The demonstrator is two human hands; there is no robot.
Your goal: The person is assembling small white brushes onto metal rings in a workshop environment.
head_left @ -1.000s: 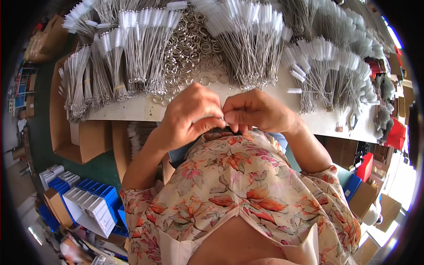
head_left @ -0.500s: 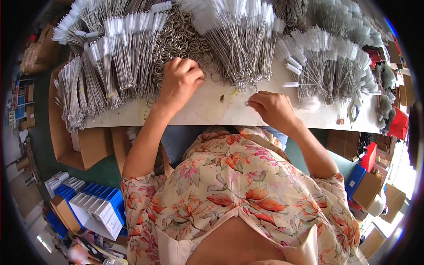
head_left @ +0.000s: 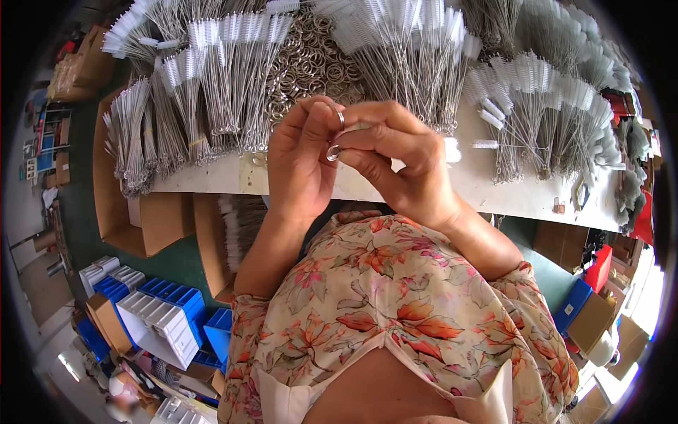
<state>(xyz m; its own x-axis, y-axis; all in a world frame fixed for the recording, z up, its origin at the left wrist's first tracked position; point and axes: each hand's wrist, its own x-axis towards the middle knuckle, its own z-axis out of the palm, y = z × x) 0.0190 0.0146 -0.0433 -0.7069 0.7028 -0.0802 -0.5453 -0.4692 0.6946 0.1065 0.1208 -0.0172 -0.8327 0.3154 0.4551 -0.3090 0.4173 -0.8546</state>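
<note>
My left hand and my right hand meet above the table's front edge, fingertips close together. A metal split ring is pinched in the left fingertips, with my right index finger against it. Just below, the right thumb and fingers grip a wire-handled brush by its small looped end. The brush's white bristle head shows past the far side of the right hand, and most of its wire is hidden. Whether ring and loop are joined cannot be made out.
A heap of metal rings lies behind my hands. Bundles of white-bristled wire brushes stand left, centre and right on the white table. Cardboard boxes and blue-and-white bins stand below, left.
My left hand has come from the ring heap toward me with a ring. The right hand has moved left and up with the brush, and both hands now meet.
</note>
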